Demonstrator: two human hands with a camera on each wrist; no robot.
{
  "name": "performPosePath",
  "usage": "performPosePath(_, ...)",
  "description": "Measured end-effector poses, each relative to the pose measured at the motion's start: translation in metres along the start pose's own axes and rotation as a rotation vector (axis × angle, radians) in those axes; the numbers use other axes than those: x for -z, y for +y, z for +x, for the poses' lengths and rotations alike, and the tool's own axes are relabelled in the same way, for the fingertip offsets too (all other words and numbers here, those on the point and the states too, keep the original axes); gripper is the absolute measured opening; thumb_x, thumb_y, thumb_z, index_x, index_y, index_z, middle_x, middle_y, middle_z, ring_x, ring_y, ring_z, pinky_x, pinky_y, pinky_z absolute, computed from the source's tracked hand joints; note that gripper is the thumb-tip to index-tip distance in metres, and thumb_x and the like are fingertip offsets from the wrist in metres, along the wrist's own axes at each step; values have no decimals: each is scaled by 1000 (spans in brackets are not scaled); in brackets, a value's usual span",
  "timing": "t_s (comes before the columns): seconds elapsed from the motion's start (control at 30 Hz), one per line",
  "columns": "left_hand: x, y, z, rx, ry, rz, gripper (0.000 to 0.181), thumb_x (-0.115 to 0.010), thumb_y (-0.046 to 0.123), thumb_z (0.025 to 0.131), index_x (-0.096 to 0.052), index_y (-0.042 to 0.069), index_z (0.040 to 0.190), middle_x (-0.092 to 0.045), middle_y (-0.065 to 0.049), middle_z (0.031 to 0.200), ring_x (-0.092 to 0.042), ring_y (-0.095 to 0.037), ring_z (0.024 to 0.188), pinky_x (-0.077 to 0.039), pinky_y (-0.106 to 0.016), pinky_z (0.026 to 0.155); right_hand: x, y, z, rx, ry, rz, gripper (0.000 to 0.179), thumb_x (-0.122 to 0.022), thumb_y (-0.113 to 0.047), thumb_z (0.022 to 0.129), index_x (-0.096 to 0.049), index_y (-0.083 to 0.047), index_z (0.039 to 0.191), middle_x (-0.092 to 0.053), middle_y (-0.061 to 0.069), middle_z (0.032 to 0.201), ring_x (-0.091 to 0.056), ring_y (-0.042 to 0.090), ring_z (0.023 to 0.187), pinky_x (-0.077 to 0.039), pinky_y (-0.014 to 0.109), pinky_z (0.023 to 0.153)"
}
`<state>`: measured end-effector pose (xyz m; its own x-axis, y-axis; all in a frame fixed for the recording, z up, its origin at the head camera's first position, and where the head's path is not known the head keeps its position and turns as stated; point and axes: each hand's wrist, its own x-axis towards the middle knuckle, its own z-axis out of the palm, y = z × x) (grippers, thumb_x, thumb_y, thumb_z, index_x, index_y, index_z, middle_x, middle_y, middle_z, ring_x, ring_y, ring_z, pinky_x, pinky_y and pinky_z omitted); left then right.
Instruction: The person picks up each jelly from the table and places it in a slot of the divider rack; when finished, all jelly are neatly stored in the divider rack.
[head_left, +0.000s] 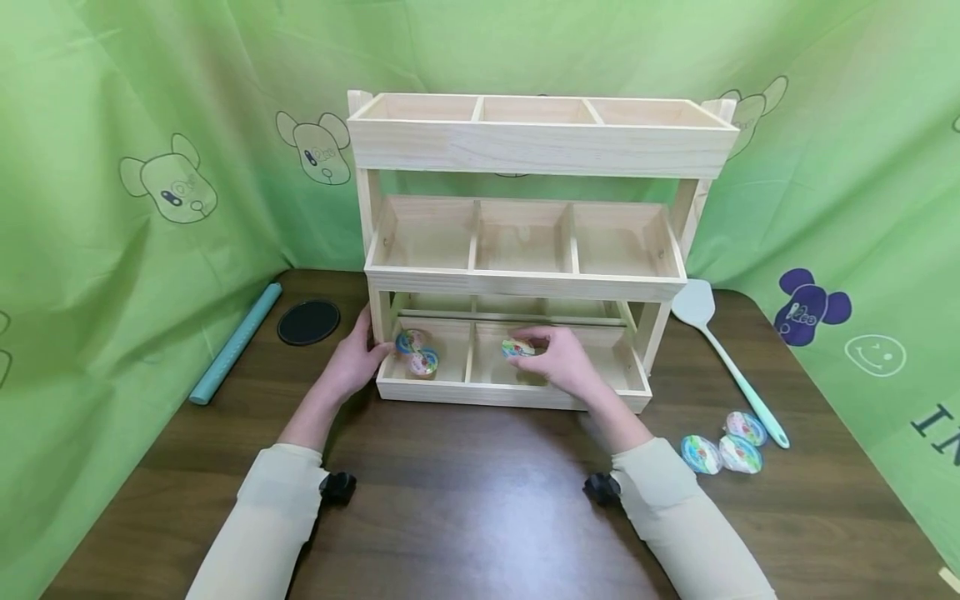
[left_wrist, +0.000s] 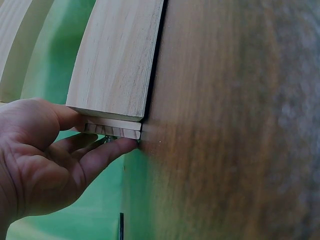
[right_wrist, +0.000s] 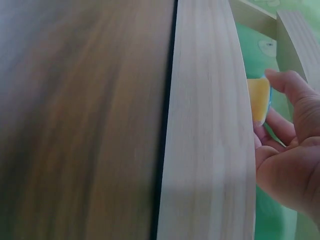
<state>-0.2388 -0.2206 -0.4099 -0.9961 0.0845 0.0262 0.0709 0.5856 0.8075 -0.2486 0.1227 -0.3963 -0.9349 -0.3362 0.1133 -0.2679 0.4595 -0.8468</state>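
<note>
A three-tier wooden rack [head_left: 540, 150] stands at the back of the table, each tier split into three compartments. My right hand [head_left: 564, 364] pinches a small jelly cup [head_left: 517, 347] with a colourful lid, inside the bottom tier's middle compartment. In the right wrist view the cup's yellow body [right_wrist: 258, 100] shows between thumb and fingers, its lower part hidden by the front board [right_wrist: 210, 120]. Two more jelly cups [head_left: 423, 362] lie together in the bottom left compartment. At that tier's left end, my left hand [head_left: 354, 360] grips the rack's side, thumb toward the front.
Three jelly cups [head_left: 740, 455] lie grouped on the table at the right, near the handle of a pale blue spatula [head_left: 731, 367]. A black round disc [head_left: 308, 322] and a blue rod [head_left: 236, 343] lie left of the rack. Green printed cloth [head_left: 840, 167] hangs behind.
</note>
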Motion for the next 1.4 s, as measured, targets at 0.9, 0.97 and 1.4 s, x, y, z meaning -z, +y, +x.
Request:
performPosePath(0.9, 1, 2, -1, 20, -1, -7, 78, -55, 17, 105, -4, 14, 164, -39, -29, 153, -47, -44, 133, -37, -57, 110, -45, -1, 36, -99, -42, -94, 52, -82, -15, 80, -68, -2, 128, -69, 14, 125, -64, 30, 114, -52, 38, 96)
performPosePath(0.97, 1, 2, -1, 19, -2, -10, 78, -55, 17, 105, -4, 14, 164, -38, -29, 154, -46, -44, 134, -36, -56, 110, -45, -2, 36, -100, -35, -101, 52, -83, -16, 79, -68, -3, 128, -70, 15, 123, -65, 30, 111, -53, 38, 94)
performPosePath(1.4, 1, 2, -2, 7, 0, -2, 78, -54, 16, 105, -3, 13, 164, -36, -29, 155, -41, -44, 138, -33, -56, 113, -30, -12, 20, -41, 74, -46, 51, -82, -14, 83, -65, 3, 128, -69, 19, 120, -68, 33, 107, -55, 42, 92)
